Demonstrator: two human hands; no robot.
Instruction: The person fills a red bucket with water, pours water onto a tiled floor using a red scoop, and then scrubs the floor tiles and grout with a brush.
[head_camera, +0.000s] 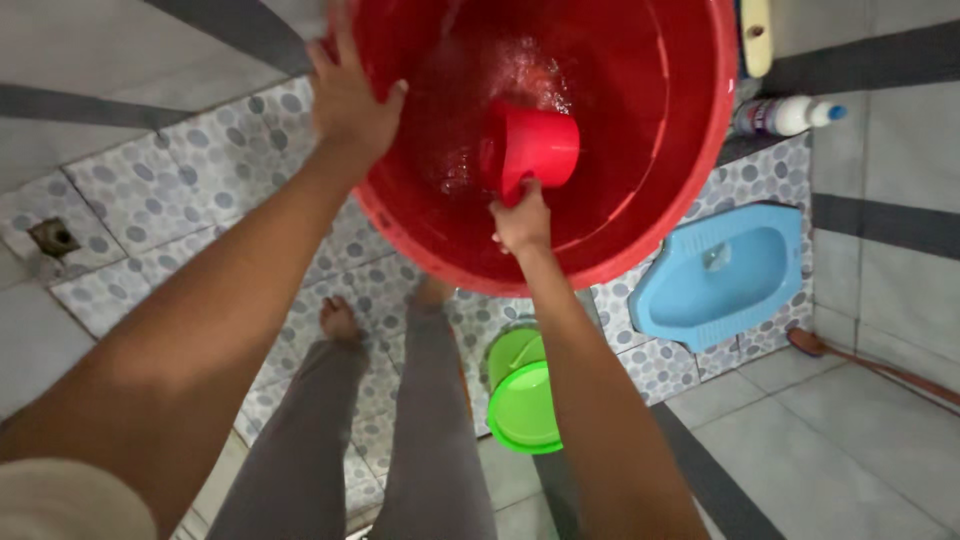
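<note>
Floor (150, 190): pebble-patterned tiles in the washing area, plain pale tiles with dark stripes around them. Open standing room lay at lower right and far left; the middle strip was taken up by the person's own legs and bare feet.

Red tub (640, 190): large, round, tipped so its mouth faced the camera, filling the top centre. Its upper part was cut off by the picture's top edge; its lower rim hung above the feet and the green bucket. Water droplets showed on the inner wall.

Blue squat toilet pan (725, 275): set in the floor just right of the tub's rim, long axis running from lower left to upper right.

Green bucket (525, 395): on the floor below the tub, beside the right leg, mouth facing down the frame, with its handle at the top.

Red dipper (535, 150): inside the tub, near its middle. Its open mouth pointed right; its handle ran down toward the lower rim.

Left hand (350, 100): spread flat over the tub's left rim, fingers draped outside and the thumb inside, gripping the edge.

Right hand (522, 222): clenched around the dipper's handle, inside the tub's lower rim.

White bottle with blue cap (785, 115): lying at the wall, cap pointing right, just beyond the tub's right edge.

Floor drain (52, 237): far left, well apart from everything.

Brown stick handle (870, 365): on the floor at right, slanting down toward the edge.
</note>
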